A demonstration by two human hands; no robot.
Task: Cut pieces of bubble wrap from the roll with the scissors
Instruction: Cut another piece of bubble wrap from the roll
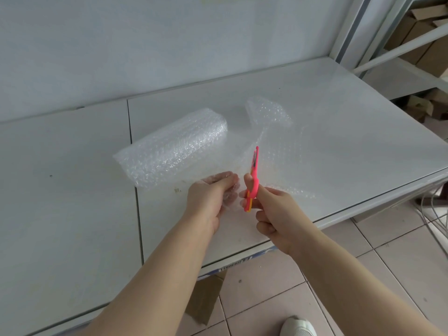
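Observation:
A roll of clear bubble wrap (174, 146) lies on the white table (72, 190), with a loose sheet (278, 166) unrolled from it toward the right. My left hand (213, 195) pinches the near edge of that sheet. My right hand (271, 214) grips pink scissors (253, 175) with orange inner handles. Their blades point away from me, into the sheet just right of my left hand, and look nearly closed. A crumpled piece of bubble wrap (266, 112) lies beyond the sheet.
The table meets a white wall at the back. A metal shelf frame (351, 32) with cardboard boxes (419, 44) stands at the far right. Tiled floor, a piece of cardboard (206, 301), cables (434, 214) and a white shoe (298, 326) lie below the table's front edge.

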